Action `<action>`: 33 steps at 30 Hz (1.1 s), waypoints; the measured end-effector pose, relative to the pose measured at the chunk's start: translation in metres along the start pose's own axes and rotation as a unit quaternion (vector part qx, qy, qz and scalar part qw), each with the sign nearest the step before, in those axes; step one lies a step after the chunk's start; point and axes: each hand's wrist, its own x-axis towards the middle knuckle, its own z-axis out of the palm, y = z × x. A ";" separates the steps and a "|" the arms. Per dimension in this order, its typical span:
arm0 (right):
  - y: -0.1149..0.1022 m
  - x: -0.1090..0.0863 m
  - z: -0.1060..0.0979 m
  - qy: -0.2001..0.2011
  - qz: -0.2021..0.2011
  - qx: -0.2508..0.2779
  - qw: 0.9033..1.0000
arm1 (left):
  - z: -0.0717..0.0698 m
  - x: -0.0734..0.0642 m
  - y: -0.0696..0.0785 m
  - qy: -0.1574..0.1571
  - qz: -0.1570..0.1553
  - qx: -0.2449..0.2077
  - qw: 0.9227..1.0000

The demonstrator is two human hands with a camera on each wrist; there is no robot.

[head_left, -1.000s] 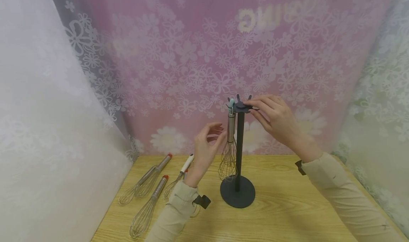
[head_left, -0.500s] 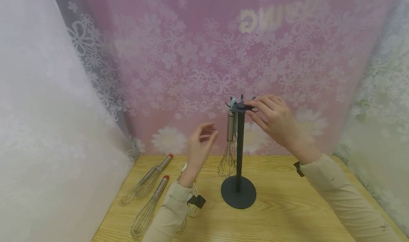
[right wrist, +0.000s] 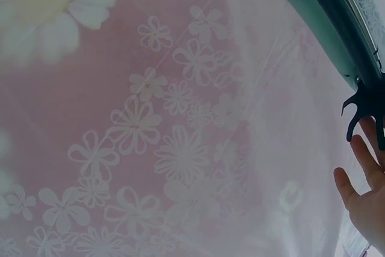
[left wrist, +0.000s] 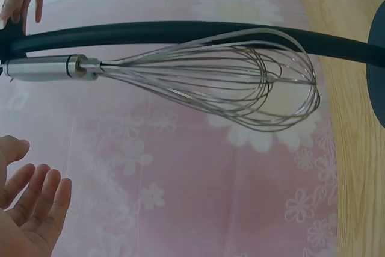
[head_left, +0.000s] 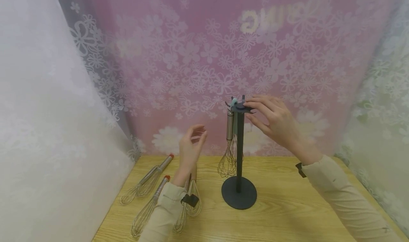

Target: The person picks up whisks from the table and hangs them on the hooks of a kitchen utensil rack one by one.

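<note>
On the table [head_left: 287, 195], a black stand [head_left: 239, 149] already bears a silver-handled whisk [head_left: 229, 125] and a green-handled whisk [right wrist: 316, 28]. Left of the stand, loose whisks [head_left: 161, 189] look unhung. The right hand [head_left: 275, 119], thumb and fingers apart, touches the stand's top; the left hand [head_left: 190, 146], left of it, gapes, holding nothing.

A silver-handled whisk [head_left: 229, 131] and a green-handled whisk [right wrist: 320, 33] hang wire-down from an upright, hook-topped black stand [head_left: 240, 148].
</note>
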 end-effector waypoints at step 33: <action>0.002 0.000 -0.001 0.002 -0.029 -0.008 1.000 | -0.021 -0.017 -0.074 -0.078 -0.103 0.135 0.982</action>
